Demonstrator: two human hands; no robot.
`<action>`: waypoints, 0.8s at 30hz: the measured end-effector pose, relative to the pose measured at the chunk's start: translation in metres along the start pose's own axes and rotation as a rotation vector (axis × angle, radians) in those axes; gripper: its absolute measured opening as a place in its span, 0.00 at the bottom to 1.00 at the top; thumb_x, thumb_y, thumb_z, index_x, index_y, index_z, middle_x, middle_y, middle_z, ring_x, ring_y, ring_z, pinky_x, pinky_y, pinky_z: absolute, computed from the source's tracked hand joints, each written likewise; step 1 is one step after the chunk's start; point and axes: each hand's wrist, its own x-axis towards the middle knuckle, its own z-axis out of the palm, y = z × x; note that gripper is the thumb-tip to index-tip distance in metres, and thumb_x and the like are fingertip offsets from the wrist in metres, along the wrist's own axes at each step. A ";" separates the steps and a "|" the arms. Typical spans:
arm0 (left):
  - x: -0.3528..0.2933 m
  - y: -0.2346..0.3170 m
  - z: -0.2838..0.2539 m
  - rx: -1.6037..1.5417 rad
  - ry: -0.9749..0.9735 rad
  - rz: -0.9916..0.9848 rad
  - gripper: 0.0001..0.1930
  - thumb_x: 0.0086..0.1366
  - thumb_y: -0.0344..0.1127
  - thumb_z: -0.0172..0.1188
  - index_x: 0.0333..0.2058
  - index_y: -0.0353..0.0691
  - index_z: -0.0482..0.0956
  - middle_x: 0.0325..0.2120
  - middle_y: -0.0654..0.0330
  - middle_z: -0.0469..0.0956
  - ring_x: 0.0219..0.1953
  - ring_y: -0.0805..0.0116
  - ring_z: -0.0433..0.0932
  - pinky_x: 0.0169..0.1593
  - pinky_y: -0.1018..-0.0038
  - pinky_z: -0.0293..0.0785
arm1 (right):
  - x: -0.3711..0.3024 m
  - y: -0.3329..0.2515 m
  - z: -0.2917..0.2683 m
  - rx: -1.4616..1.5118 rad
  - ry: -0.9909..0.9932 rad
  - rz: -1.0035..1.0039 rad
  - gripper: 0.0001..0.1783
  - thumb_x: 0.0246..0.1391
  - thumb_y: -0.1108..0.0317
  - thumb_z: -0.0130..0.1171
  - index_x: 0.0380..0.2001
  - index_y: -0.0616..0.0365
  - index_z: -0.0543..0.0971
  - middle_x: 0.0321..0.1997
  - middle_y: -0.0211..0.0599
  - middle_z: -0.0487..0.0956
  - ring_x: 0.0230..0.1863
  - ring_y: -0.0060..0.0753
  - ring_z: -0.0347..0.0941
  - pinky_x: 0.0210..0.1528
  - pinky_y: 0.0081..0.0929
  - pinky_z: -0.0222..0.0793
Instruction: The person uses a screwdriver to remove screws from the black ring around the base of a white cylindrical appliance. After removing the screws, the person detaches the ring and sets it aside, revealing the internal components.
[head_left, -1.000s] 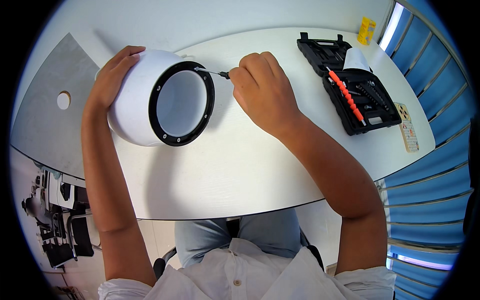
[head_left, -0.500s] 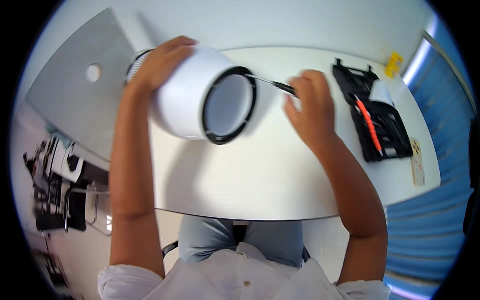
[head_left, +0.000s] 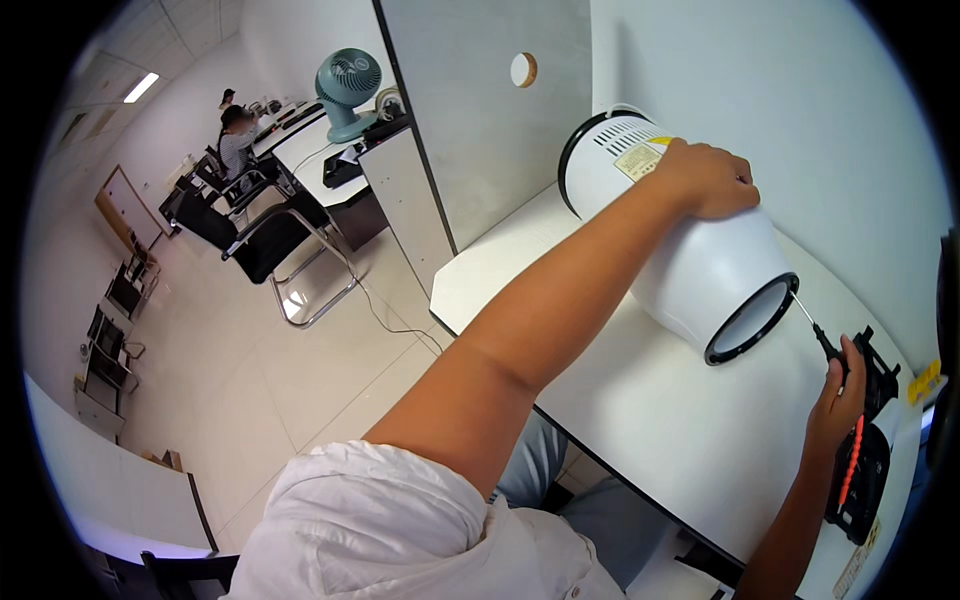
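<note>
A white, rounded appliance housing (head_left: 690,275) lies on its side on the white table (head_left: 640,420). It has vent slots and a label at its far end and a black ring (head_left: 713,354) round its open near end. My left hand (head_left: 712,180) presses down on top of the housing, its fingers curled over the far side. In my right hand (head_left: 838,400) is a screwdriver (head_left: 824,340) with a black handle and a thin metal shaft. Its tip meets the ring's right edge; any screw there is too small to make out.
Right of my right hand, an open black tool case (head_left: 868,465) holds an orange-red rod (head_left: 851,462). A yellow object (head_left: 925,383) stands behind it. A grey partition (head_left: 470,110) borders the table's left. Beyond are a green fan (head_left: 350,85), a black chair (head_left: 270,240) and a seated person (head_left: 236,145).
The head view has swung left, so the room beyond the partition now shows. My left hand stays on the housing, and the screwdriver tip is still at the ring.
</note>
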 end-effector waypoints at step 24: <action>0.004 -0.003 0.003 -0.119 -0.001 -0.052 0.27 0.58 0.54 0.47 0.53 0.48 0.76 0.47 0.54 0.79 0.46 0.57 0.77 0.54 0.68 0.68 | 0.005 -0.021 0.007 0.393 -0.034 0.245 0.12 0.55 0.72 0.56 0.41 0.61 0.67 0.29 0.35 0.71 0.26 0.23 0.66 0.30 0.22 0.65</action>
